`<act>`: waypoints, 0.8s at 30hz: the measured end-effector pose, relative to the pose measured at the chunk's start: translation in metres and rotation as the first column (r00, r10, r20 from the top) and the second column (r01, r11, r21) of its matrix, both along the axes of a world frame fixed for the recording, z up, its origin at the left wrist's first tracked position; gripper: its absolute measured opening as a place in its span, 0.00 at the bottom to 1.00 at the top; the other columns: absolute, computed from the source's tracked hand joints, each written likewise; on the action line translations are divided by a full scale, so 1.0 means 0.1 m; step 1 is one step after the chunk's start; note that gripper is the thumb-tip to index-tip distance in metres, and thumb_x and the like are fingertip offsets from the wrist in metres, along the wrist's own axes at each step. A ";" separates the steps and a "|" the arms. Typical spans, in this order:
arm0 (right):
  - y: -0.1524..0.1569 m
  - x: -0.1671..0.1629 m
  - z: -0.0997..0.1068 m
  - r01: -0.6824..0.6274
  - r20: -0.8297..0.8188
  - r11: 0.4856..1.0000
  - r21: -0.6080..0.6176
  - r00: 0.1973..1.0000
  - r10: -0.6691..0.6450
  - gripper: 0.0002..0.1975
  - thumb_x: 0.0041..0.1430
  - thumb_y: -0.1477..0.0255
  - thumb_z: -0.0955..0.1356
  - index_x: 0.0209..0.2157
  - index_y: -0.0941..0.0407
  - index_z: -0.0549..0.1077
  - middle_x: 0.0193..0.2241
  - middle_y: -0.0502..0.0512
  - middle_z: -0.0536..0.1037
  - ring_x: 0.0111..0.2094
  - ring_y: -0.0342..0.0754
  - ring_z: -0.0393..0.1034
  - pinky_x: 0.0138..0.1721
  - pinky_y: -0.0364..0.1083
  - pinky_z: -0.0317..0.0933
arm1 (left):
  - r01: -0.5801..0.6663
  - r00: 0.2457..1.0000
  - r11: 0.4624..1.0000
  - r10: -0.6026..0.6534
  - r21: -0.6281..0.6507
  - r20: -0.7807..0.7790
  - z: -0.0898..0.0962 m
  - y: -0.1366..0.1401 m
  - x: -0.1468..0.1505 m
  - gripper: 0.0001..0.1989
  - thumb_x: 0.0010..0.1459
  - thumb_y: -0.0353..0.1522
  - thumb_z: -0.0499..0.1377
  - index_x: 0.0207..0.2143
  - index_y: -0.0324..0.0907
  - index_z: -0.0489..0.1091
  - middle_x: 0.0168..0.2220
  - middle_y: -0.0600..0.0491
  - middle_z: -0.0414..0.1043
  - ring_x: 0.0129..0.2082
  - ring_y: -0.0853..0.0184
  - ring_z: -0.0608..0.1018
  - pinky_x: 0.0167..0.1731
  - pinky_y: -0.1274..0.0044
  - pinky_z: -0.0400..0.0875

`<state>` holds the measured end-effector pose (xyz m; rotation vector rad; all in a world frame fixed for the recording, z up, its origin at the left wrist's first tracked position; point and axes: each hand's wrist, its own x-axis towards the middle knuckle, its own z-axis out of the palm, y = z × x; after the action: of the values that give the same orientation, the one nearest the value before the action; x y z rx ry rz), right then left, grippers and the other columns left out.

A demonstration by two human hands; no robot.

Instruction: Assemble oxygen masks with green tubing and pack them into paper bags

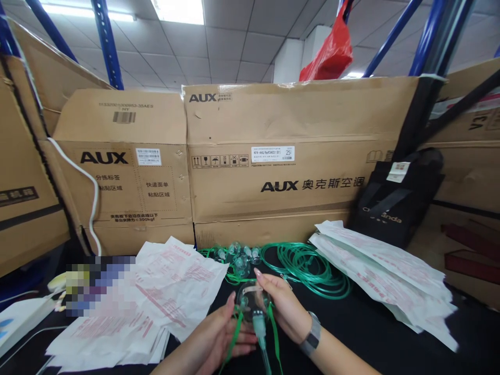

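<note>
The fingers (261, 277) of the right hand (287, 302) are closed on the upper right edge of a clear mask (252, 298), thumb along its top. The left hand (222, 330) curves around the mask's left side, its thumb at the edge and its other fingers spread beneath; whether they grip it, one cannot tell. The mask is between the two hands, above the black surface (336, 333), with green straps (276, 338) hanging at either side and a pale green connector (259, 324) pointing toward the person. A watch (312, 333) circles the right wrist. Just beyond lie more clear masks (241, 264) and, to their right, a coil of green tubing (308, 271). White printed packets flank them: a left pile (183, 286) and a right pile (383, 276). Behind stand cardboard boxes (304, 120) and a black bag (390, 208).
</note>
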<state>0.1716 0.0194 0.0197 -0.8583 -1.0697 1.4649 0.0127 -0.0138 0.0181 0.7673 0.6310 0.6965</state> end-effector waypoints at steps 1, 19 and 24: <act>0.03 0.04 0.02 0.043 -0.037 0.999 -0.005 0.998 -0.043 0.20 0.44 0.59 0.68 0.14 0.59 0.61 0.10 0.44 0.62 0.13 0.35 0.50 0.17 0.39 0.45 | 0.083 0.997 0.996 -0.083 -0.018 0.000 -0.02 -0.02 0.00 0.27 0.41 0.48 0.60 0.37 0.37 0.64 0.30 0.46 0.75 0.32 0.61 0.76 0.38 0.70 0.62; -0.06 -0.06 0.12 0.039 -0.116 0.993 -0.115 0.992 -0.052 0.21 0.49 0.54 0.64 0.32 0.59 0.71 0.29 0.54 0.74 0.32 0.45 0.67 0.33 0.43 0.58 | 0.118 0.990 0.981 -0.105 0.151 -0.094 0.07 -0.10 0.08 0.11 0.42 0.35 0.64 0.23 0.36 0.68 0.20 0.52 0.72 0.21 0.71 0.74 0.23 0.80 0.65; -0.52 -0.12 0.11 -0.232 0.032 0.966 -0.114 0.971 0.236 0.30 0.49 0.47 0.57 0.44 0.54 0.67 0.39 0.59 0.73 0.41 0.51 0.67 0.37 0.49 0.61 | -0.288 0.957 0.946 0.283 0.148 0.058 0.46 -0.04 -0.23 0.09 0.46 0.31 0.62 0.30 0.39 0.66 0.25 0.54 0.72 0.24 0.68 0.76 0.26 0.76 0.71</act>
<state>0.1592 -0.0328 0.0306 -0.8677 -1.1640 1.7217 -0.0105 -0.0174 0.0642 0.8129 0.6674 1.0337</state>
